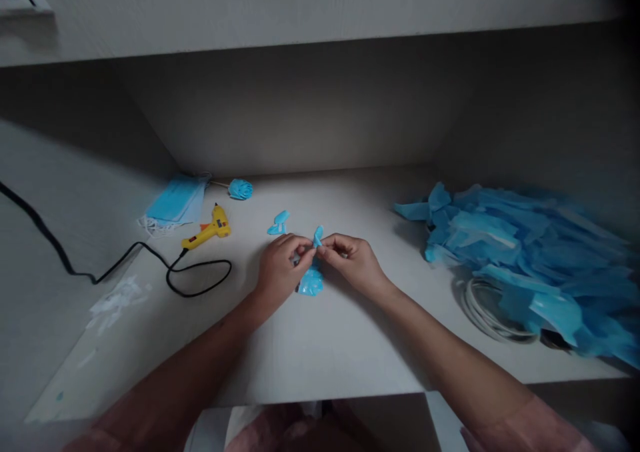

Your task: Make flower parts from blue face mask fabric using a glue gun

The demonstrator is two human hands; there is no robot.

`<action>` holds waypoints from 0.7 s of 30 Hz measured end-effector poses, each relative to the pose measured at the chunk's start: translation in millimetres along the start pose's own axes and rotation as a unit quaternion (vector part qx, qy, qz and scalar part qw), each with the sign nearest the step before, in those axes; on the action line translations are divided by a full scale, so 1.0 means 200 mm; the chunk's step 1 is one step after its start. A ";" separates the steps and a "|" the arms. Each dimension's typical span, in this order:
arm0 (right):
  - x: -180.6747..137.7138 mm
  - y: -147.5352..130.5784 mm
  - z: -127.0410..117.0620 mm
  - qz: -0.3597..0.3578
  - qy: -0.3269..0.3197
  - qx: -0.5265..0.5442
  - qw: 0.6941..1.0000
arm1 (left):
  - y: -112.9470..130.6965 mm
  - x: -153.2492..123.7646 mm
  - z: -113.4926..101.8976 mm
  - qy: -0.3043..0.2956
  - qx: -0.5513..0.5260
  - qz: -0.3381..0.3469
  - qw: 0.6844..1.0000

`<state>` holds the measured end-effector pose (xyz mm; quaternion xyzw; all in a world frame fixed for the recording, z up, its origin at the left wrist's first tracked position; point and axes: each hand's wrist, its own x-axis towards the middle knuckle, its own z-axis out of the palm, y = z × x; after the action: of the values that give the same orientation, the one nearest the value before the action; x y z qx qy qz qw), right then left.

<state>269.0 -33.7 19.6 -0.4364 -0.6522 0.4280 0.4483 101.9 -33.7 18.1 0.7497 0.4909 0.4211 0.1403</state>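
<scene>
Between the fingertips of both hands, over the middle of the white surface, is a small twisted piece of blue mask fabric (319,236). My left hand (283,265) pinches it from the left, and my right hand (354,260) pinches it from the right. Just below the fingers lies another blue fabric piece (311,283), partly hidden by my left hand. Beyond my left hand rest a few small blue cut pieces (279,223). Farther back on the left is a rolled blue fabric rose (241,189) on a thin stem.
A yellow glue gun (213,228) lies at left, its black cord (175,269) looping over the surface (330,352). Behind it sits a stack of blue face masks (175,199). A large heap of blue fabric (530,239) fills the right side, beside a coil of pale wire (487,315).
</scene>
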 end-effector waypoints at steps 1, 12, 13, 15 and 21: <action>0.00 0.00 0.00 -0.005 0.000 -0.010 1.000 | 0.00 0.00 0.00 0.001 0.002 0.002 1.000; -0.01 -0.02 0.00 -0.025 0.006 -0.059 0.998 | 0.01 -0.01 0.00 0.002 0.007 0.004 1.000; -0.01 -0.02 0.00 -0.025 0.006 -0.060 0.998 | 0.01 -0.01 0.01 0.002 0.008 0.005 1.000; -0.01 -0.01 0.00 -0.026 0.004 -0.063 0.998 | 0.01 -0.01 0.01 0.005 0.010 0.007 1.000; -0.01 -0.02 0.00 -0.032 0.003 -0.077 0.997 | 0.01 -0.01 0.01 0.006 0.011 0.002 1.000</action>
<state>268.5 -36.4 22.1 -0.4497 -0.6953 0.3606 0.4293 104.2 -36.7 17.4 0.7499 0.4948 0.4201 0.1279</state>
